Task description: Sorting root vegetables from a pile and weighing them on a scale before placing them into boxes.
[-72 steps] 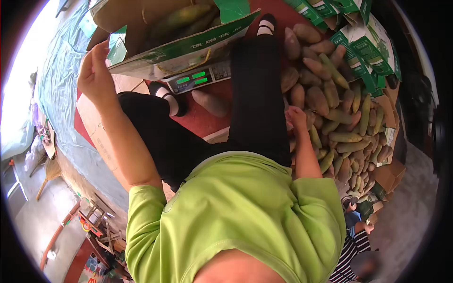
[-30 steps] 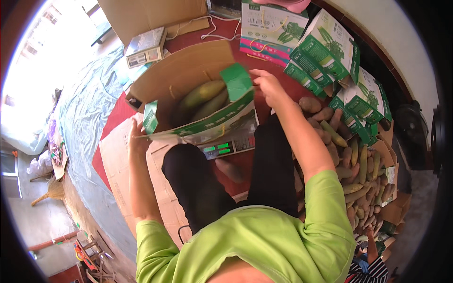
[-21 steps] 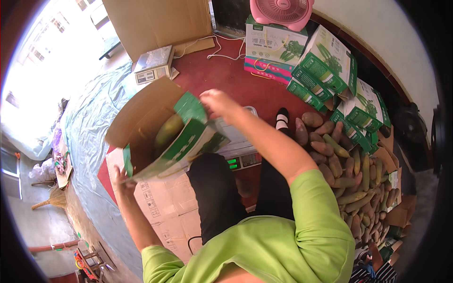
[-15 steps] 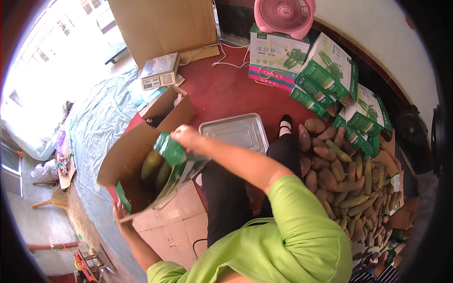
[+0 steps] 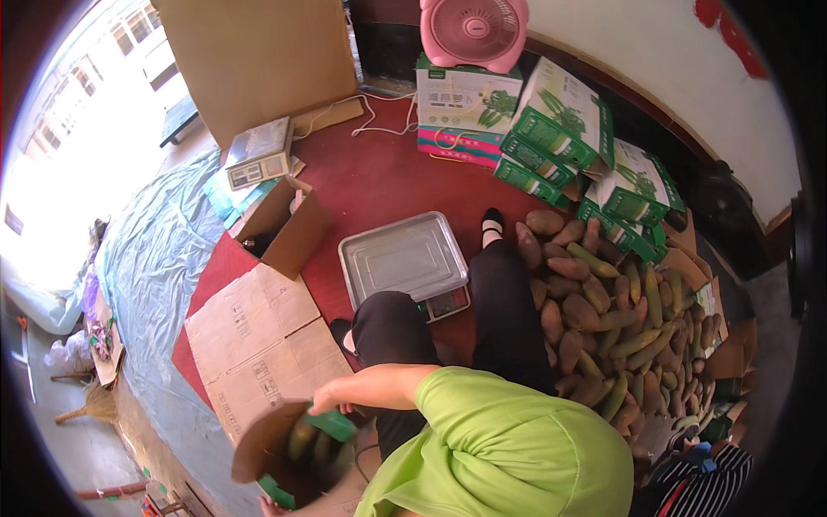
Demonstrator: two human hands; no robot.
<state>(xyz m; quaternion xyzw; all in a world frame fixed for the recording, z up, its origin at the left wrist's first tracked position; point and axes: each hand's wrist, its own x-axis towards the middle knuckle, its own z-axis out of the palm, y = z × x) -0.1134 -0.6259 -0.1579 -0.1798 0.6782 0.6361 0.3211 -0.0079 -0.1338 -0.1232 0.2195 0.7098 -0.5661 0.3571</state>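
An open carton (image 5: 250,457) with green end flaps tilts low at my left side, long green radishes (image 5: 303,438) lying inside. My right hand (image 5: 327,398) grips its green flap (image 5: 332,424) at the near-right end. At the opposite end, by the other green flap (image 5: 277,491), my left hand (image 5: 272,507) is mostly cut off by the picture's lower edge; the fingers that show sit against the carton's rim.
A metal tray (image 5: 405,258) rests on a scale (image 5: 448,303) before my knees. Right of my legs lies a large pile of radishes and reddish roots (image 5: 594,319). Green-white cartons (image 5: 560,121) and a pink fan (image 5: 474,30) stand behind. Flattened cardboard (image 5: 250,327) covers floor at left.
Both hands have brought the carton down and back toward my left side, uncovering the flattened cardboard and the scale under the tray. My view has turned slightly to the right.
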